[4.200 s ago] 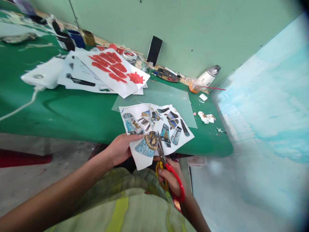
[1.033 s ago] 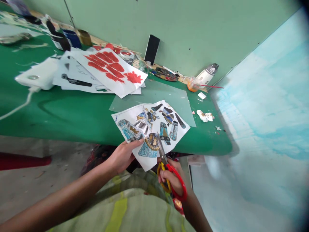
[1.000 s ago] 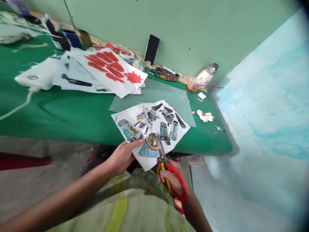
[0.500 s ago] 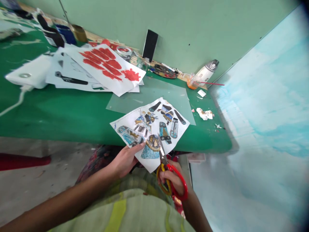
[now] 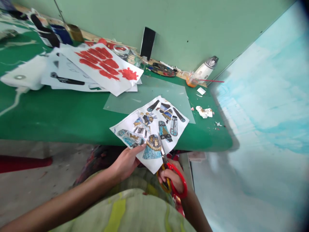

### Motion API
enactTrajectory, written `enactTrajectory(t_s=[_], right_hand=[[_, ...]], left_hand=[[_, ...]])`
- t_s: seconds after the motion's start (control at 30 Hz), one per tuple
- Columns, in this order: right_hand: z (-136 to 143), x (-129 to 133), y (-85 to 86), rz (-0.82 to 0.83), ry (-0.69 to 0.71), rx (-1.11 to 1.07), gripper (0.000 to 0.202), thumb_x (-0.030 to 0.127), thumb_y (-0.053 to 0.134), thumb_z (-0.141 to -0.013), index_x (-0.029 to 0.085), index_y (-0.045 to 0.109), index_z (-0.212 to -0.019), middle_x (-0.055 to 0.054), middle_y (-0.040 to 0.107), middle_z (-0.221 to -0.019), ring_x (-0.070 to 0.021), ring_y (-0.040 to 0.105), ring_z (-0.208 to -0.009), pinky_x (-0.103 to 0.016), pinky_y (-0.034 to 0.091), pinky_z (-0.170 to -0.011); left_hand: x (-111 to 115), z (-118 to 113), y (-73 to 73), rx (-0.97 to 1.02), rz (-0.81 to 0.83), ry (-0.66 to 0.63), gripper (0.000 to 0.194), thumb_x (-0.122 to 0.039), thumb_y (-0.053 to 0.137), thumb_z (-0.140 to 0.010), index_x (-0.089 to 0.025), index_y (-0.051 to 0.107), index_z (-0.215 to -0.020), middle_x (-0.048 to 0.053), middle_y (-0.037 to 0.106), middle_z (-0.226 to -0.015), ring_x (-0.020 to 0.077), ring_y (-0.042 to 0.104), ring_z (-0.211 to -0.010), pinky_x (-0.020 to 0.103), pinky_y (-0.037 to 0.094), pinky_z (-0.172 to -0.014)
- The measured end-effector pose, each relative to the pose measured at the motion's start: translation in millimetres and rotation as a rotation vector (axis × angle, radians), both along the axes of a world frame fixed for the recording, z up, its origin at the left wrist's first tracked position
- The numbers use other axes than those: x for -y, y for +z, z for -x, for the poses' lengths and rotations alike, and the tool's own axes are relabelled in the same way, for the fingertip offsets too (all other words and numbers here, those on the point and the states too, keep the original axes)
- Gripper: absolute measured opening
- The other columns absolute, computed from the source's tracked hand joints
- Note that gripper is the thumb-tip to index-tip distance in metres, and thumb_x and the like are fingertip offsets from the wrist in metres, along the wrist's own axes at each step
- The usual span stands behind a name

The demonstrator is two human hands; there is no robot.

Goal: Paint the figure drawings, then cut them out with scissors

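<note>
Overhanging table edge (image 5: 72,137), paper (image 5: 153,128) pinched by left fingers (image 5: 139,149), right fingers (image 5: 167,174) gripping scissors (image 5: 164,159)

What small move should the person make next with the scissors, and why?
Perhaps the right hand should close the red-and-yellow scissors slightly: their handles stand apart, and one blade lies over the paper sheet, beside the brown-and-blue drawing, while the left hand pinches that sheet.

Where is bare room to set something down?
Widest: green tabletop left of the illustrated sheet, nearer than the paper stack. Smaller: right of the sheet, nearer than the white wad. Crowded: along the wall, paint jars, smartphone.
</note>
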State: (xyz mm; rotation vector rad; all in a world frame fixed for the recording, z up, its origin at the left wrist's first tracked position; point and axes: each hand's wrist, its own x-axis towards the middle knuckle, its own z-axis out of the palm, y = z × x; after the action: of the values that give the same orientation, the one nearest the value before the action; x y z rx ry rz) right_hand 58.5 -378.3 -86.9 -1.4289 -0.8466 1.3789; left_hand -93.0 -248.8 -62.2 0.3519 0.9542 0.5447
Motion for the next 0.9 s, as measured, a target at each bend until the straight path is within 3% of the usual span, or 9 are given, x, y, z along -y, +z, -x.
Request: enactTrajectory(t_s=[0.43, 0.9], right_hand=[[8, -6, 9.2, 0.024, -0.083, -0.07, 0.013, 0.018, 0.054, -0.064, 0.02, 0.05, -0.052, 0.003, 0.049, -0.047, -0.0121, 0.048, -0.045, -0.026, 0.034, -0.047], [8, -6, 13.4, 0.054, -0.084, -0.065, 0.008, 0.02, 0.053, -0.065, 0.02, 0.052, -0.057, 0.005, 0.048, -0.048, -0.0099, 0.041, -0.044, -0.024, 0.031, -0.046]], left_hand=[[1, 1, -4.2, 0.024, -0.027, -0.022, 0.017, -0.017, 0.074, -0.08, -0.009, 0.077, -0.095, 0.013, 0.08, -0.103, 0.0253, 0.076, -0.081, 0.033, 0.062, -0.074], [1, -1, 5.8, 0.01, -0.022, -0.007, 0.017, -0.014, 0.068, -0.084, -0.005, 0.076, -0.095, 0.016, 0.08, -0.095, 0.0249, 0.076, -0.079, 0.032, 0.062, -0.072]])
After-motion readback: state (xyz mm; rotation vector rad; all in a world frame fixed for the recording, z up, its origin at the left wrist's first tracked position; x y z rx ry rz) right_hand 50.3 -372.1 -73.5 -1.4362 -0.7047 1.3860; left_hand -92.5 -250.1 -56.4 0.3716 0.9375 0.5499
